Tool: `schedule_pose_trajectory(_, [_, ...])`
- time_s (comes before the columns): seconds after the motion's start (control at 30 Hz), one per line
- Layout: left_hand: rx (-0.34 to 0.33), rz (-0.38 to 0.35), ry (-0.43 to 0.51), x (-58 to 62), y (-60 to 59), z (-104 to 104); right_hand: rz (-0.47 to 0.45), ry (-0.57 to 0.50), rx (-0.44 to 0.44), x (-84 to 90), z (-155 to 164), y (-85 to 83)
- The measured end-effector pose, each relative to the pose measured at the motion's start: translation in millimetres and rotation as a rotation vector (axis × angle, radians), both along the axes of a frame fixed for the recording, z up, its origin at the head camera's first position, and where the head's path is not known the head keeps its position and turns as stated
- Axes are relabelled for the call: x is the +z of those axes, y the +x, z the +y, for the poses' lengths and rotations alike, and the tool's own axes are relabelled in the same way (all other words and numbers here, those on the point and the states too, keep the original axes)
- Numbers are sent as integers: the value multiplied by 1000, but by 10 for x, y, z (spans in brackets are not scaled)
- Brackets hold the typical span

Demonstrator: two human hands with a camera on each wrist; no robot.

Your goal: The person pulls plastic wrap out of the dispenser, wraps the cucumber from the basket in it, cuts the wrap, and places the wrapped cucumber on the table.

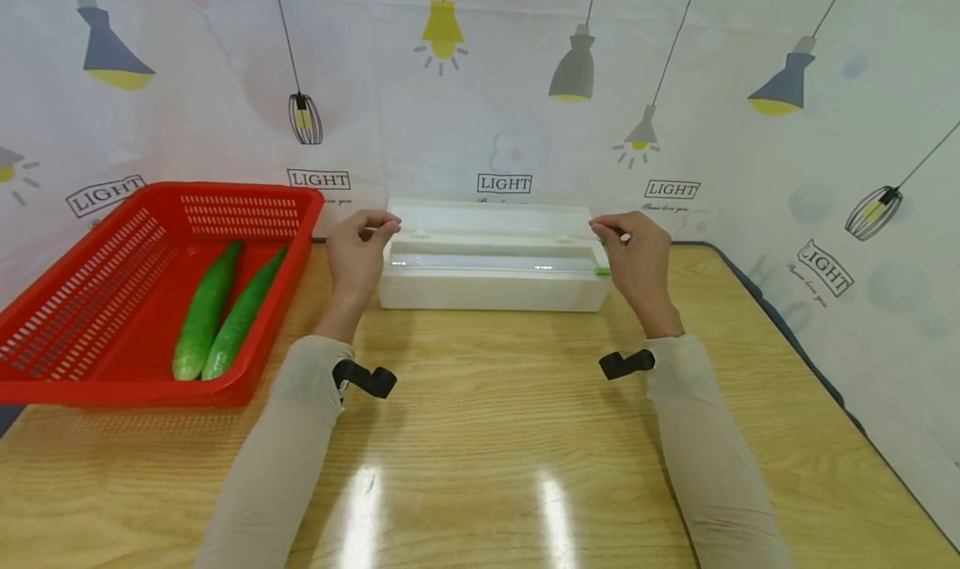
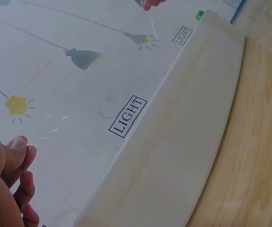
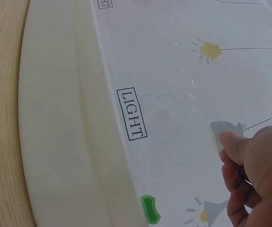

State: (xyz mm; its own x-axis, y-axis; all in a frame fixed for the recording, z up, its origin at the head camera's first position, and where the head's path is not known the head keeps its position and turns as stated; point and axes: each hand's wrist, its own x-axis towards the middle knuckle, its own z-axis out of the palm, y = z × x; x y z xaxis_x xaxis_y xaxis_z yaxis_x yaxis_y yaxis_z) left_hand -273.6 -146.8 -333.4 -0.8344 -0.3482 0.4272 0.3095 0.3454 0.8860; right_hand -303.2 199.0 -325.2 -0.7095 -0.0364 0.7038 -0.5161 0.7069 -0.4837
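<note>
A long white cling film dispenser (image 1: 495, 292) lies on the table with its lid (image 1: 487, 217) raised at the back and a film roll (image 1: 472, 262) inside. My left hand (image 1: 354, 251) pinches one corner of a clear sheet of cling film (image 2: 55, 126) between thumb and fingers, above the box's left end. Above the right end, my right hand (image 1: 641, 254) pinches the other corner. Glints in both wrist views show the film (image 3: 191, 90) spread between the hands. A green slide cutter (image 1: 602, 272) sits at the dispenser's right end.
On the left stands a red plastic basket (image 1: 279, 327) holding two green cucumbers (image 1: 210, 302). The wooden table (image 1: 480, 419) extends in front of the dispenser. Behind it hangs a white sheet (image 1: 510, 119) printed with lamps.
</note>
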Motion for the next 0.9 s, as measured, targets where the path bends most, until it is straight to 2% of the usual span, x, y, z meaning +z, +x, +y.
schedule_pose_trajectory(0.33, [5,24,34,142,57,19,68,0,1,99,13,62])
schedule_pose_trajectory(0.73, [41,99,10,239,130,22,136,-5,4,241,22,150])
schedule_pose_trajectory(0.9, [29,105,43,288,173,18,150,-5,8,275,28,188])
